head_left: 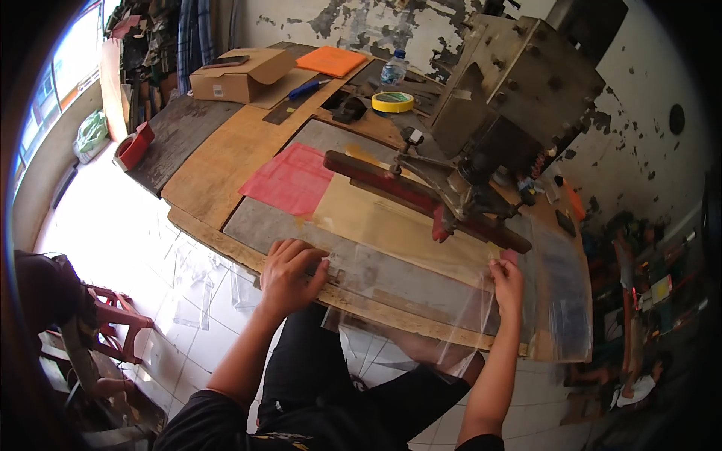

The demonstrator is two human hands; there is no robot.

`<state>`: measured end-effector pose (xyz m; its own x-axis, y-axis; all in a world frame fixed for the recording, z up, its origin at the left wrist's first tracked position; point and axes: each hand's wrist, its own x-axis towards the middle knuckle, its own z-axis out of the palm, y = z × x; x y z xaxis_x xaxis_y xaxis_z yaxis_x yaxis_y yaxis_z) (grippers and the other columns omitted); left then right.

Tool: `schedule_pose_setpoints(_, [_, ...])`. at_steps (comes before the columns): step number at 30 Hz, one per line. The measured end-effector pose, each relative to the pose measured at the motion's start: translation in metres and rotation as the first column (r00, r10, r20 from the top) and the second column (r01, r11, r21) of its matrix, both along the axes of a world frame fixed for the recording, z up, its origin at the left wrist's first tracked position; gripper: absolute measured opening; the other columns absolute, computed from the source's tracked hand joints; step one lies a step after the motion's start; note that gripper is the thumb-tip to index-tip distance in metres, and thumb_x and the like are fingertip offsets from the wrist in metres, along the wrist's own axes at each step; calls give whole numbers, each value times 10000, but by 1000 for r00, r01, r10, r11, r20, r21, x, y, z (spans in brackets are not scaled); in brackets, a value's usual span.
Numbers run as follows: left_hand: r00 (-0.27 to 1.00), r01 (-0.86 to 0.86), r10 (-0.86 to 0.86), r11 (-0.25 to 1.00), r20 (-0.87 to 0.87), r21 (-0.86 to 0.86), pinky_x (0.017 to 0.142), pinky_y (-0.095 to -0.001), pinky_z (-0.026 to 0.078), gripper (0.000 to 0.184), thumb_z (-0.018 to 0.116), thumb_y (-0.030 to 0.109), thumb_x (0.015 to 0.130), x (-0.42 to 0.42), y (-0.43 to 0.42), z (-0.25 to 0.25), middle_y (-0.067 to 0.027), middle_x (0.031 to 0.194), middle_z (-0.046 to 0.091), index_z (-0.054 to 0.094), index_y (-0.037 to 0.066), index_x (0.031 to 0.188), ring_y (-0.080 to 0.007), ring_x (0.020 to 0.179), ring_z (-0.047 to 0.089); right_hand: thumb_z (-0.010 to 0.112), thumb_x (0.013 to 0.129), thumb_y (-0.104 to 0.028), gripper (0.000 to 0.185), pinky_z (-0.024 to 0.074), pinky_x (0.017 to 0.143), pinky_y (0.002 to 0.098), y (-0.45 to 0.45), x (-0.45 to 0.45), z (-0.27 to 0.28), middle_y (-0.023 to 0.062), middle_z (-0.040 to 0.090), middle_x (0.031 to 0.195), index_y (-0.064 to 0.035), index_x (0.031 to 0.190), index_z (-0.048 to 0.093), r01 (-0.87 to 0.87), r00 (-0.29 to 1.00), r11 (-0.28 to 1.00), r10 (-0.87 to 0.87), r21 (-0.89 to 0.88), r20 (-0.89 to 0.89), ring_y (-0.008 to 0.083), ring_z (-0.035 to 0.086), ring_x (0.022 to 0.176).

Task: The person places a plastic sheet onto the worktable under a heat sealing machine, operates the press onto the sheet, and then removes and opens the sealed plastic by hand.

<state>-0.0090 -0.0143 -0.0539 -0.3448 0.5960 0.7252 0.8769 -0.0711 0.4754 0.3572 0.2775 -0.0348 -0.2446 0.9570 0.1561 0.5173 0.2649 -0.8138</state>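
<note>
My left hand [292, 276] rests on the front edge of the work table, thumb apart from the fingers, with nothing visible in it. To the right, my right hand [508, 284] pinches the edge of a clear plastic sheet [459, 323], which hangs over the table's front edge above my lap. Beyond the hands lies a yellowish sheet [406, 229] on the grey work plate [263, 225]. A pink-red sheet [289, 179] adjoins it on the left. Across both sits the long bar [391, 184] of a heavy machine [519, 83].
A cardboard box [241, 75], an orange pad [331, 62], a blue-handled tool [307, 89], a yellow tape roll [392, 102] and a plastic bottle [393, 69] stand at the back. Clear sheets [568, 316] lie at the right edge. A red stool [120, 323] stands on the left.
</note>
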Motion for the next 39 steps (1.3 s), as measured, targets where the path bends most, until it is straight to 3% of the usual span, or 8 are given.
schedule_pose_setpoints(11, [997,76,-81,927,2,-368,1286,-529,250,434,738,344,957,13,24,27,-156,1444,614,722,56,1282,-334,1456,483,655,1096,-254,250,425,665,246,-90,38,-23,-27,557,824,-24,998,654,-1,862,993,62,120,-504,76,541,686])
schedule_pose_setpoints(15, [961,267,-271,871,52,-413,1302,-566,200,393,726,365,970,18,45,27,-163,1450,623,744,48,1202,-347,1447,502,641,1103,-248,242,426,645,236,-95,36,-23,-7,579,866,-25,1010,648,60,835,993,3,97,-551,77,543,663])
schedule_pose_setpoints(17, [852,489,-384,826,355,-281,1302,-579,198,345,741,342,964,18,51,20,-164,1387,666,746,35,1121,-348,1365,582,642,1102,-251,242,432,640,238,-97,35,-22,-6,582,860,-26,1015,648,107,819,991,-45,75,-572,79,548,659])
schedule_pose_setpoints(21, [869,457,-351,840,350,-291,1299,-582,209,269,745,289,968,20,48,18,-141,1226,746,736,25,1016,-328,1236,673,643,1100,-262,245,445,619,245,-97,34,-22,-4,584,823,-26,1034,652,169,818,984,-110,53,-564,84,555,648])
schedule_pose_setpoints(26, [843,434,-316,878,436,-202,1262,-545,325,197,736,208,983,22,47,18,-113,913,773,721,16,940,-298,912,744,658,1093,-279,231,412,628,229,-98,29,-22,-44,555,790,-54,1042,671,153,845,987,-109,42,-524,60,495,686])
schedule_pose_setpoints(30, [787,396,-189,885,587,-245,953,-406,560,194,746,186,987,29,39,28,-117,867,756,717,-1,949,-284,851,745,663,1092,-280,237,378,615,226,-98,26,-19,-47,557,789,-48,1041,678,160,847,986,-118,38,-519,50,486,683])
schedule_pose_setpoints(31, [807,401,-245,896,537,-193,789,-347,556,197,742,187,1001,28,40,22,-122,859,753,714,-5,967,-252,841,751,665,1092,-281,242,365,611,224,-99,25,-18,-52,555,788,-45,1041,681,174,858,983,-125,54,-498,45,481,681])
schedule_pose_setpoints(39, [712,452,-222,871,667,-193,694,-297,523,177,652,169,1076,26,34,20,-61,813,698,666,23,1175,-84,723,612,649,1101,-312,313,410,592,229,-92,33,-26,-32,591,744,-8,1158,696,118,909,989,-73,85,-410,52,517,635])
